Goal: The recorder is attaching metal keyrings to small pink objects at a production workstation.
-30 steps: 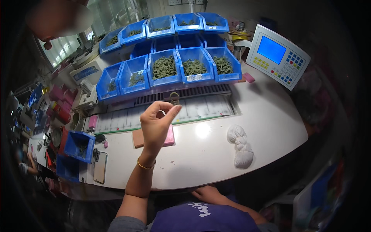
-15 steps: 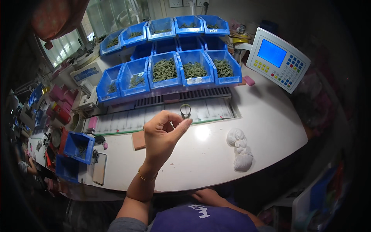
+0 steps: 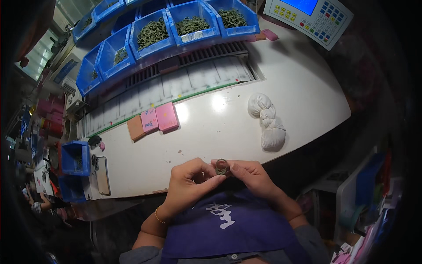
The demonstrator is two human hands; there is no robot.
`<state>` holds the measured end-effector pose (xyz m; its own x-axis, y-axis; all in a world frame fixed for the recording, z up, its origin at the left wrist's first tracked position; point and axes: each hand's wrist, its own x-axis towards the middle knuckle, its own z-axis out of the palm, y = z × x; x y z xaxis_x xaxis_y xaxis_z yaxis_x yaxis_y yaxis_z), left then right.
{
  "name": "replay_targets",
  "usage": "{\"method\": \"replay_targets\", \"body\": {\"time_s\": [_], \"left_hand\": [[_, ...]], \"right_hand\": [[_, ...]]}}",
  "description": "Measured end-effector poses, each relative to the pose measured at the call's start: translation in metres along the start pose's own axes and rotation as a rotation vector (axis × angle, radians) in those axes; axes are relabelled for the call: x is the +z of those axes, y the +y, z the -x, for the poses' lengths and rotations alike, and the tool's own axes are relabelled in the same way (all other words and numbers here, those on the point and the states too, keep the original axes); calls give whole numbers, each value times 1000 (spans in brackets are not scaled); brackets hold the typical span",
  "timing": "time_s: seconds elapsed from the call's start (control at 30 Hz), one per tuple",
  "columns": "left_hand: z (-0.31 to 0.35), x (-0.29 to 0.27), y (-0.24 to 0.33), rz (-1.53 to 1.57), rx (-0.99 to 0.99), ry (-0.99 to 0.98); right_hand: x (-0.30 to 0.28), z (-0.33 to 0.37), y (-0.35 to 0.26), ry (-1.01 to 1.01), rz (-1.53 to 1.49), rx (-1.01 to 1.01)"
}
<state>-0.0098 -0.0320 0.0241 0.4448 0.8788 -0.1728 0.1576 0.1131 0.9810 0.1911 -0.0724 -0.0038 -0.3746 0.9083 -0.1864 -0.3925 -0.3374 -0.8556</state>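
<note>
A small dark green ring (image 3: 221,163) stands upright between my two hands, just above my lap at the table's front edge. My left hand (image 3: 190,179) pinches its lower part between thumb and fingers. From the other side my right hand (image 3: 256,177) closes on it, the thumb against its side. Part of the ring is hidden behind the fingertips. Similar green rings (image 3: 152,35) lie heaped in the blue bins (image 3: 154,51) at the back of the table.
Pink and orange blocks (image 3: 167,117) lie beside a lined white board (image 3: 189,75). A knotted white cloth bundle (image 3: 267,121) rests on the right, below a keypad display (image 3: 307,15). Left are a phone (image 3: 103,176) and small blue bins (image 3: 75,158). Another person's arm (image 3: 41,204) shows far left.
My left hand has brought the ring down from above the table to near my lap. My right hand has risen from below the edge and joined it. The view has tilted lower.
</note>
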Motion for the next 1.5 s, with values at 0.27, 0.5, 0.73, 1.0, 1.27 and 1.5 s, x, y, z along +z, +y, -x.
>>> {"method": "replay_targets", "body": {"time_s": [0.27, 0.5, 0.73, 1.0, 1.27, 1.5], "left_hand": [[4, 4, -6, -58, 59, 3], [2, 6, -2, -112, 118, 9], [2, 6, -1, -124, 123, 4], [0, 6, 6, -70, -2, -59], [-3, 5, -5, 18, 56, -4], [-59, -41, -9, -293, 247, 320]], "right_hand": [[3, 5, 3, 47, 98, -76], [5, 5, 1, 67, 124, -77], [5, 4, 2, 71, 119, -77], [2, 1, 4, 74, 112, -131], [1, -2, 3, 77, 108, -89], [-29, -25, 48, 299, 305, -118]]}}
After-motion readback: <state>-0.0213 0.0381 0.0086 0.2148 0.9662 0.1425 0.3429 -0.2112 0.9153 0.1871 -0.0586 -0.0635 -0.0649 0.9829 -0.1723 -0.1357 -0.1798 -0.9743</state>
